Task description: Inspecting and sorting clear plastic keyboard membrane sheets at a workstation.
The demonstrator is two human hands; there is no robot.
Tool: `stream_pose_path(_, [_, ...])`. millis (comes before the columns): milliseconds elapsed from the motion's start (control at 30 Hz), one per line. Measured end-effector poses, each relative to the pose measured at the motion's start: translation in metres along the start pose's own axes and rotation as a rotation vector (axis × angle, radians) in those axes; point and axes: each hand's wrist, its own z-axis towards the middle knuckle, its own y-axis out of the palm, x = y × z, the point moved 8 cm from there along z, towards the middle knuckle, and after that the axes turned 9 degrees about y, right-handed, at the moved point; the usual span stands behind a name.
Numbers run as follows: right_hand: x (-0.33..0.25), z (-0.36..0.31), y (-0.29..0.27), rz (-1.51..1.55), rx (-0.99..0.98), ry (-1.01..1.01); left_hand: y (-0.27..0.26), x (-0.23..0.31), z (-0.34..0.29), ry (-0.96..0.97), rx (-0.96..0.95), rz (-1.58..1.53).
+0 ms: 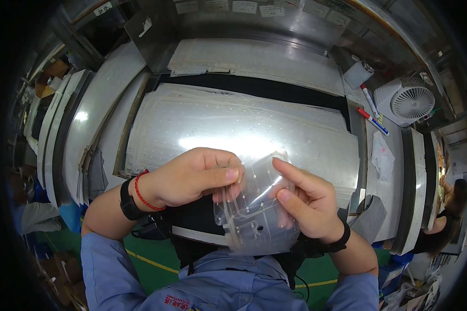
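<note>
Between my two hands is a bent, clear plastic sheet with fine printed lines and small pale dots. Thumb and fingers of my left hand pinch its left upper edge. My right hand grips its right side, thumb in front and the other fingers partly seen through the plastic. Behind the sheet, a wide stack of clear dotted sheets covers the middle of the bench and shines under the light. Whether the held piece is one layer or several, I cannot tell.
Another stack of sheets lies farther back. To the right are a white fan, capped markers, a metal can and a white cloth. Large boards stand at the left. Another person is at far right.
</note>
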Motion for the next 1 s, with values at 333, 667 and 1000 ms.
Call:
stream_pose_path(333, [-0.0042, -0.0003, -0.0028, -0.214, 0.078, -0.103, -0.0040, 0.0003, 0.0018, 0.006, 0.088, -0.026])
stream_pose_path(667, [-0.0092, -0.0016, -0.0009, -0.308, 0.043, -0.160, -0.0049, -0.0021, 0.0004, 0.013, 0.103, -0.007])
stream_pose_path(1000, [-0.0057, -0.0001, -0.0011, -0.244, 0.053, -0.115, -0.0038, 0.0002, 0.0005, 0.009, 0.093, 0.018])
